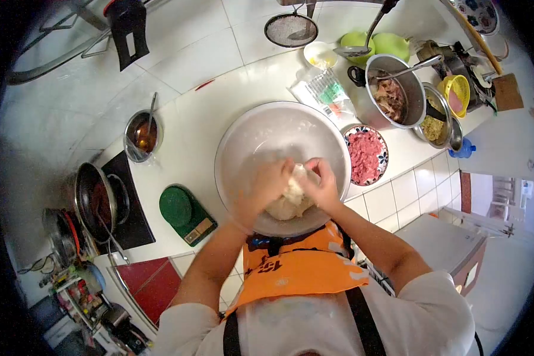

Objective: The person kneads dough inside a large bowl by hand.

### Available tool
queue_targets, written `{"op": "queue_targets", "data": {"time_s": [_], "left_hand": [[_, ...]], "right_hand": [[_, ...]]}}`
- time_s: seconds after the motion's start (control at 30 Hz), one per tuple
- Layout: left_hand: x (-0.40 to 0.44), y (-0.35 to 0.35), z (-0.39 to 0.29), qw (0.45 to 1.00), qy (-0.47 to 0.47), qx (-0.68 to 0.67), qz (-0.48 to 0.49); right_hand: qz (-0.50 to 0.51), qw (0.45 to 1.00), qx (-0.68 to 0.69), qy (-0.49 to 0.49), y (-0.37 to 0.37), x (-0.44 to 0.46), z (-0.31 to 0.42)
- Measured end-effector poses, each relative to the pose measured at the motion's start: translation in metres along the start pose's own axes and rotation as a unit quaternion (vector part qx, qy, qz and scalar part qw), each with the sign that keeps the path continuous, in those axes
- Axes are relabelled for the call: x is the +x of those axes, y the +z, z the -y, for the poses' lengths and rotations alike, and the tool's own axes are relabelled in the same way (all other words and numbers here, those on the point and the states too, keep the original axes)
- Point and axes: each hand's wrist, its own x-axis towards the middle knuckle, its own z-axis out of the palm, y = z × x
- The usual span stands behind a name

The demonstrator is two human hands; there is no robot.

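The pale dough (285, 209) (it looks like dough to me) sits low in the big bowl (240, 142), near its 6 o'clock side. The right hand (323, 185) pinches a white bit at the top of it. The left hand (269, 185) is curled against it, but it is blurry, so I cannot tell how tight its fingers are.

What could go wrong? If the hands pull too hard, the soft lump might rip. If it is sticky, it may cling to the fingers. The bowl could slide, because neither hand holds its rim. The plate of pink meat (366, 156) is just beside the bowl at 3 o'clock, so a bumping elbow or a slipping bowl could shove it.

Now the writing. The orange apron (296, 276) has big dark marks like letters, but I cannot read them. The plastic packet (326, 94), at 1 o'clock from the bowl, has green and orange print too small to read. The green scale (181, 207), at 8 o'clock, has a little panel with no numbers I can make out. I can read no brand names.
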Motion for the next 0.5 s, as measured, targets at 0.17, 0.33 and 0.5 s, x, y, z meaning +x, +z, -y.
{"op": "queue_targets", "data": {"time_s": [0.17,0.33,0.5], "left_hand": [[-0.024,0.089,0.009,0.919,0.144,0.042,-0.365],[0.002,0.081,0.027,0.901,0.164,0.084,-0.393],[0.067,0.045,0.041,0.917,0.138,0.11,-0.358]], "right_hand": [[-0.004,0.987,-0.121,0.103,0.027,-0.001,0.025],[-0.059,0.977,-0.2,-0.038,0.042,0.012,-0.009],[-0.069,0.981,-0.179,-0.025,0.045,0.071,-0.043]]}}
